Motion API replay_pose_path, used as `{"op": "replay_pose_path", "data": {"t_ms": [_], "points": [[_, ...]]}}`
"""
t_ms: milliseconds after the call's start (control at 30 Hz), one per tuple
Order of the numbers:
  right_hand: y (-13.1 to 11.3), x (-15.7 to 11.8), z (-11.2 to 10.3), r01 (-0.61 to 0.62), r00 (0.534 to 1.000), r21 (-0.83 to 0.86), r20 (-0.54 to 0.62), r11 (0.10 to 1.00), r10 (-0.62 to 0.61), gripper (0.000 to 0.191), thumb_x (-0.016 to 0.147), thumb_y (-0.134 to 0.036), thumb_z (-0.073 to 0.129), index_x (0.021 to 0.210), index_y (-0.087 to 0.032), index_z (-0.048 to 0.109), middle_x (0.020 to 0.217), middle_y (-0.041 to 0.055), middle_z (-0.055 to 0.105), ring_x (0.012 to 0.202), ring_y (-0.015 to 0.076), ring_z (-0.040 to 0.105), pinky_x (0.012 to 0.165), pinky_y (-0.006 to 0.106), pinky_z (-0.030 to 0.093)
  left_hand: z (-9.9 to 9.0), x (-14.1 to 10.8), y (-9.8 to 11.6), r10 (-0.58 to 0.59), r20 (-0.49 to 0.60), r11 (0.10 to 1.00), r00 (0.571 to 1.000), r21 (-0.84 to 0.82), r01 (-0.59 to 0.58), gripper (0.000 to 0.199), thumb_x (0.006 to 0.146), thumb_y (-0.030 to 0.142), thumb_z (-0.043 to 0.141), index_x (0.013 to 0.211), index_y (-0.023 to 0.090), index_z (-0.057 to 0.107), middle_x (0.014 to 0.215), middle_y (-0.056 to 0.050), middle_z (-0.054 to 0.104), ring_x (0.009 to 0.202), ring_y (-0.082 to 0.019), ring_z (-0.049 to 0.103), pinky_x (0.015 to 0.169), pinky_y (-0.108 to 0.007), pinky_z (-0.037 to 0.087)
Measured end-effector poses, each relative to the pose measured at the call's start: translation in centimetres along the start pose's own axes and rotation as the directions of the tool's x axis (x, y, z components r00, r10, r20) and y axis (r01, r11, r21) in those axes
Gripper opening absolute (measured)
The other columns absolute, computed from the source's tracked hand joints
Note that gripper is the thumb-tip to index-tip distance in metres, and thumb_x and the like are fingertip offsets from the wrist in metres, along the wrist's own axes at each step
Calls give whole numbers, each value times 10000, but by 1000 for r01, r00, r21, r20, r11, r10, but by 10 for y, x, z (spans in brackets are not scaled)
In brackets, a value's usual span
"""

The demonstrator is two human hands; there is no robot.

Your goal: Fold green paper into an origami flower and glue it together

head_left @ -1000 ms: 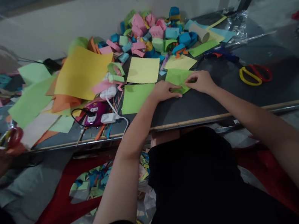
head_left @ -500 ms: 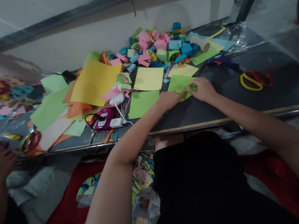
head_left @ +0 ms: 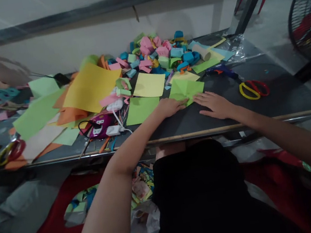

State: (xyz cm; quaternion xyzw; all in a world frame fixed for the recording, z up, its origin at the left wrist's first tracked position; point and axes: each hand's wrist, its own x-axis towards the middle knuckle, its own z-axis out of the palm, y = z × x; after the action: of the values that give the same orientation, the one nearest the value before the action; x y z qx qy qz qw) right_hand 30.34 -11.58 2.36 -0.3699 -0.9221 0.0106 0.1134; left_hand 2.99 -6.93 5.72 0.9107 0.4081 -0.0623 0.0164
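**Left hand (head_left: 170, 107) and right hand (head_left: 215, 105) at the near edge of a creased green sheet (head_left: 188, 88)**

The sheet lies on the dark tabletop (head_left: 181, 125), just right of the frame's centre, fold lines crossing its surface. At its lower left the left hand rests palm down, fingers pointing right, fingertips on the paper; whether they pinch it cannot be told. At the sheet's lower right the right hand lies flat and spread, its fingers pointing to the upper left, fingertips at the paper's edge, thumb set apart below, gripping nothing.

The left forearm (head_left: 140, 139) slants up from the lower left with its elbow bent; the right forearm (head_left: 265, 130) reaches in from the lower right, straighter.

Just left of the sheet lies a plain green sheet (head_left: 141, 110), and above that a pale yellow square (head_left: 149, 84). Scissors (head_left: 254, 89) with red and yellow handles sit right of centre. A pile of folded paper pieces (head_left: 160, 54) fills the upper middle.
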Motion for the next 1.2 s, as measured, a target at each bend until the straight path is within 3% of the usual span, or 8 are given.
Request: {"op": "replay_pose_path", "data": {"t_ms": [267, 600, 733, 833, 933, 1000, 1100, 1200], "points": [[-9, 8, 12, -23, 995, 105, 104, 994, 12, 650, 1078, -560, 348, 1657, -271, 399, 1666, 79, 431, 1539, 306, 431, 1256, 562, 364, 6, -2, 2, -18, -26, 1000, 999, 0, 18, 554, 1081, 518, 391, 1614, 373, 435, 1117, -114, 790, 968, -292, 732, 787, -325, 469], [9, -19, -1, -194, 980, -35, 30, 980, 195, 664, 1022, -608, 428, 1616, -312, 466, 1613, 64, 527, 1482, 326, 506, 1217, 584, 385, 5, 1, 1, -40, -35, 999, 999, -17, 40, 535, 1063, 521, 463, 1584, 404, 477, 1006, -111, 797, 884, -292, 738, 826, -368, 495], [1, -15, -4, -179, 983, -77, -50, 981, 175, 602, 1010, -559, 465, 1503, -247, 611, 1494, 109, 645, 1388, 342, 588, 1187, 577, 407, -1, 3, -3, -6, -7, 1000, 1000, 23, 6, 515, 1058, 534, 473, 1562, 433, 500, 996, -92, 796, 896, -281, 740, 801, -342, 486], [-15, -6, -3, -163, 978, -105, -150, 981, 146, 501, 1000, -495, 491, 1309, -202, 754, 1278, 142, 765, 1236, 351, 671, 1096, 558, 479, -7, 2, 0, 42, -60, 997, 997, 72, -37, 440, 1046, 436, 521, 1456, 346, 650, 1045, -115, 791, 1015, -297, 729, 778, -330, 495], [-22, -1, 0, -156, 964, -81, -228, 984, 134, 402, 968, -480, 550, 1123, -238, 830, 1089, 122, 812, 1075, 344, 714, 996, 544, 536, -10, 0, 12, 123, -168, 992, 978, 61, -114, 362, 1016, 276, 531, 1289, 248, 767, 1183, -134, 766, 1191, -295, 677, 807, -329, 527], [-19, 0, 2, -148, 960, -25, -243, 989, 138, 359, 962, -457, 558, 1068, -267, 844, 1031, 105, 813, 999, 323, 726, 944, 525, 565, -9, -1, 19, 180, -146, 983, 973, -6, -183, 328, 998, 257, 557, 1227, 254, 792, 1258, -99, 755, 1195, -262, 683, 851, -324, 552], [-10, -3, 3, -99, 967, 52, -231, 994, 109, 360, 977, -421, 532, 1075, -272, 845, 1059, 107, 801, 1008, 305, 726, 937, 503, 583, -4, 2, 20, 190, -124, 977, 974, -76, -201, 335, 1021, 220, 518, 1200, 250, 800, 1318, -76, 744, 1189, -234, 700, 909, -324, 565], [-5, -4, 2, -4, 982, 77, -190, 997, 19, 404, 1003, -405, 496, 1207, -258, 812, 1263, 118, 755, 1173, 320, 687, 1019, 526, 553, 1, 4, 11, 193, -165, 971, 967, -111, -213, 339, 1022, 184, 528, 1233, 257, 783, 1352, -69, 736, 1236, -229, 689, 965, -335, 559]]}}
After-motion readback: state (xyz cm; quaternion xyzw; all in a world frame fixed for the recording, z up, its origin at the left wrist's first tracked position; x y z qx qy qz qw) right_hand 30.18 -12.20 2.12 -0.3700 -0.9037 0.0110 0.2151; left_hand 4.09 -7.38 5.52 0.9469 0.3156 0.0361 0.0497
